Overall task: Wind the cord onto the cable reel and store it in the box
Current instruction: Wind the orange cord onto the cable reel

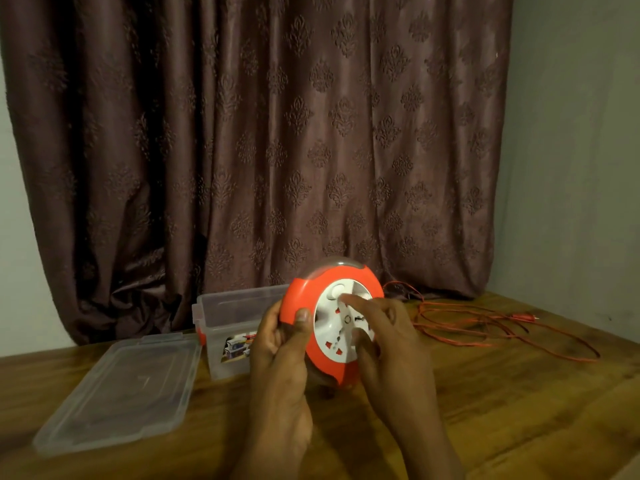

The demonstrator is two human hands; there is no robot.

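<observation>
My left hand grips the cable reel by its smooth orange rim, the thumb laid over the front edge and the fingers curled round behind. My right hand rests on the reel's white round face, the forefinger stretched up toward a pale oval button near the top, the thumb pressed lower on the face, the other fingers bent loosely beside the rim. The reel is a fat disc of glossy plastic, held upright on edge just above the table, its white face set with small red socket openings and its top capped by a clear, domed strip.

Off to the right the cord lies unwound on the table, a thin orange line in slack, tangled loops, running back toward the reel, with what looks like its plug at the far end near the wall.

Just behind and left of the reel stands the box, a clear, rectangular plastic tub with a red clasp on its end and a printed label on its side, open at the top. Its lid, flat, translucent and round-cornered, lies on the table to the left, just beside the box.

The table is varnished wood with a streaked brown grain. Behind hangs a heavy brown curtain, folded in deep pleats and embossed with a leaf-like pattern, between plain pale walls.
</observation>
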